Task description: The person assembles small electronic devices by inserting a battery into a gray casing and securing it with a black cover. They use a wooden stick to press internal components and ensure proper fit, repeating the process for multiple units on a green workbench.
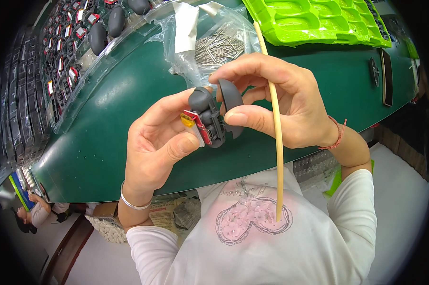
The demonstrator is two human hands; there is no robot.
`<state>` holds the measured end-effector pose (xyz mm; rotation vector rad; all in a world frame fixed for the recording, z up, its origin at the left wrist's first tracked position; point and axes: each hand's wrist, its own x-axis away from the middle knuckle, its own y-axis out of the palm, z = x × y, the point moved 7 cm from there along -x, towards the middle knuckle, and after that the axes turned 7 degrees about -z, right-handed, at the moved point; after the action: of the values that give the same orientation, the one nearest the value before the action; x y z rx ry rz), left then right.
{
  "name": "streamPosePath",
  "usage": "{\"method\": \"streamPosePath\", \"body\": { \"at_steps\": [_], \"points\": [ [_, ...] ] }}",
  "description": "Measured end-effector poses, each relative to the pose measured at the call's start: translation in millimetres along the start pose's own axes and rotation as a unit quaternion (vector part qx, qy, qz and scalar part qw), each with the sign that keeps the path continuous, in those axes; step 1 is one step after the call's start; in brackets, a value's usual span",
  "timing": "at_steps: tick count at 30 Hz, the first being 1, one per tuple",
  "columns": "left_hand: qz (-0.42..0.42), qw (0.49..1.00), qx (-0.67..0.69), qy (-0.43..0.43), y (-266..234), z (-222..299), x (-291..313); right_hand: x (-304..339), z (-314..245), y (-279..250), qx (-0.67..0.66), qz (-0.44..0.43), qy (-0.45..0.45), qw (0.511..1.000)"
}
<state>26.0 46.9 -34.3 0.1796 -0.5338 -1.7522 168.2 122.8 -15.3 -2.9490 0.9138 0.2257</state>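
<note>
Between the thumb and fingers of my left hand [150,142] is the dark grey inner part of what looks like an earbud charging case [217,132]. A red circuit board [198,124] with a yellow patch and a silvery block shows on its near side. My right hand [302,102] pinches a curved dark grey shell [230,97] by its edge, close beside the inner part. Whether the two pieces touch is hard to tell. A thin wooden stick [278,164] rests in the crook of the right hand, pointing down toward my shirt.
Behind my hands lies a clear plastic bag of metal pins [221,46]. A bright green moulded tray [314,21] stands far right, with a phone [387,78] and a small black part [374,72] nearby. Clear trays of case parts [69,52] and stacked black trays [19,109] fill the left.
</note>
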Motion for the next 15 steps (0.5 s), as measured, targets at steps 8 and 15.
{"method": "streamPosePath", "body": {
  "at_steps": [8,15],
  "points": [
    [0.008,1.0,-0.018,0.018,0.1,0.6,0.4,-0.1,-1.8,-0.2,0.01,0.0,-0.016,1.0],
    [0.029,0.999,-0.036,0.012,-4.9,-3.3,2.2,1.5,-1.1,0.6,0.016,0.007,-0.056,0.998]
  ]
}}
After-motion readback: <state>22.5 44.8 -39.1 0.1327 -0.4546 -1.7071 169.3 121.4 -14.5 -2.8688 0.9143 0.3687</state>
